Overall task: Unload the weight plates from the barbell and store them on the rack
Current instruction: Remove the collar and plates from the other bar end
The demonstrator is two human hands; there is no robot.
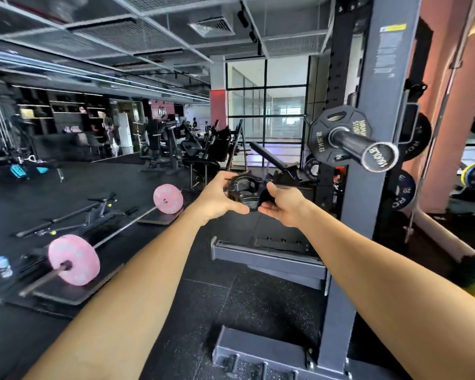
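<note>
Black barbell sleeve (351, 144) end-on toward camera

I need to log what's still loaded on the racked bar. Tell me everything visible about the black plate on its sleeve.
The black plate is many-sided, apparently rubber-coated, with grip cut-outs and white "2.5KG" lettering plus a partly hidden brand mark. It sits upright on the barbell sleeve, pushed inward against the grey rack upright, with bare sleeve and the end cap projecting toward the camera. No collar shows on the sleeve. Neither hand touches it; only the sleeve passes through its centre hole.
</note>
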